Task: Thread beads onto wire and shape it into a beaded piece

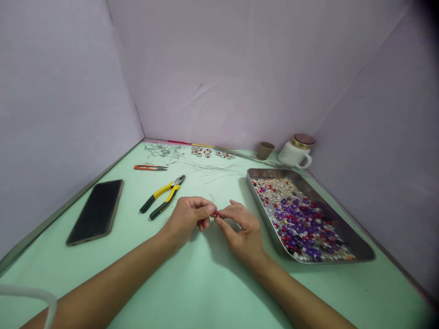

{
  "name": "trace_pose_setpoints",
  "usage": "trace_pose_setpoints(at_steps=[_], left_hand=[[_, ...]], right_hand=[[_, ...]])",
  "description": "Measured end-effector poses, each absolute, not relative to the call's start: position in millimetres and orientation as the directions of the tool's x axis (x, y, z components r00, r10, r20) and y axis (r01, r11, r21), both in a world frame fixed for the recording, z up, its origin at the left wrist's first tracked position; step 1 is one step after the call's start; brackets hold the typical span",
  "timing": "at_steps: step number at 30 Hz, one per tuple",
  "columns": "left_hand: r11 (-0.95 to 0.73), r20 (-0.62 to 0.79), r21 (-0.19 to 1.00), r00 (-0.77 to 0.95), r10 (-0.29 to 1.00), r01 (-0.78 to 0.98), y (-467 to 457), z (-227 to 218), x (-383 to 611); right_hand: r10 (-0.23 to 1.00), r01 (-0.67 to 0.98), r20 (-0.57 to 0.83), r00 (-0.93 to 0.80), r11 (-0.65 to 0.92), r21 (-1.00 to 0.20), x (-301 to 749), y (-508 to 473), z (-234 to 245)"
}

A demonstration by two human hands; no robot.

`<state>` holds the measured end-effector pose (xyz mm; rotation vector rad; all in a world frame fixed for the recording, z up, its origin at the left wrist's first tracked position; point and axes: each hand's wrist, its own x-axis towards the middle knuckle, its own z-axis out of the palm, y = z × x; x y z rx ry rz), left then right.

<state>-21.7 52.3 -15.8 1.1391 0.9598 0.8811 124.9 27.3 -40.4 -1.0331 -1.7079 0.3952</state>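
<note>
Between my two hands, over the middle of the green table, is a small cluster of red and clear beads [216,214] with thin wire ends sticking up behind it. My left hand [192,214] pinches the cluster's left side between thumb and forefinger, the other fingers curled. From the right, the thumb and forefinger of my right hand [242,225] close on the same beads. How the wire runs through them is too small to make out. Left of my left hand lie pliers [163,197] with yellow and black handles.
A metal tray [356,242] of mixed beads stands at right. Behind it are a lidded white mug [295,151] and a brown cup [265,150]. Loose wires [214,169], beaded pieces [207,153] and orange thread snips [150,167] lie toward the back. A phone [96,212] lies left.
</note>
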Motion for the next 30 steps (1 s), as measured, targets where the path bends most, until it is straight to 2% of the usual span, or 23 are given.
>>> trace_pose_setpoints(at_steps=[4, 7, 9, 11, 12, 14, 16, 18, 23, 26, 30], left_hand=[[0.22, -0.183, 0.972, 0.324, 0.928, -0.08, 50.9, -18.8, -20.4], [0.216, -0.178, 0.973, 0.316, 0.932, -0.087, 51.6, -19.2, -21.0], [0.222, -0.175, 0.968, 0.316, 0.932, -0.118, 53.3, -17.3, -21.9], [0.227, -0.163, 0.955, 0.304, 0.939, -0.189, 55.4, -14.2, -22.7], [0.228, -0.154, 0.945, 0.295, 0.943, -0.236, 56.3, -12.7, -22.9], [0.23, -0.138, 0.92, 0.288, 0.948, -0.316, 57.3, -11.6, -22.8], [0.244, -0.136, 0.913, 0.319, 0.938, -0.327, 57.2, -13.8, -22.4], [0.249, -0.145, 0.93, 0.353, 0.924, -0.27, 56.3, -18.9, -22.0], [0.246, -0.18, 0.954, 0.33, 0.927, -0.172, 54.5, -30.2, -21.6], [0.315, -0.217, 0.914, 0.346, 0.913, -0.257, 54.5, -29.7, -21.2], [0.485, -0.287, 0.752, 0.442, 0.85, -0.445, 53.9, -24.5, -20.4]], right_hand=[[0.76, 0.546, 0.635, -0.14, 0.594, -0.591, 124.9, 24.2, -36.3], [0.771, 0.544, 0.616, -0.162, 0.591, -0.596, 125.3, 23.9, -36.0], [0.791, 0.5, 0.597, -0.131, 0.573, -0.649, 125.4, 25.0, -37.7], [0.844, 0.388, 0.536, 0.001, 0.494, -0.778, 124.8, 27.2, -40.4], [0.882, 0.276, 0.462, 0.09, 0.424, -0.863, 124.3, 28.6, -42.0], [0.958, -0.069, 0.219, 0.185, 0.235, -0.97, 123.1, 31.7, -44.4], [0.996, -0.408, -0.009, 0.09, 0.029, -0.912, 122.2, 34.5, -45.2], [0.992, -0.583, -0.116, -0.052, -0.124, -0.803, 122.5, 36.4, -44.2], [0.953, -0.686, -0.218, -0.209, -0.302, -0.662, 127.2, 37.9, -41.7], [0.918, -0.7, -0.247, -0.31, -0.396, -0.595, 129.5, 38.5, -42.3], [0.895, -0.716, -0.227, -0.384, -0.444, -0.54, 130.2, 39.5, -42.1]])
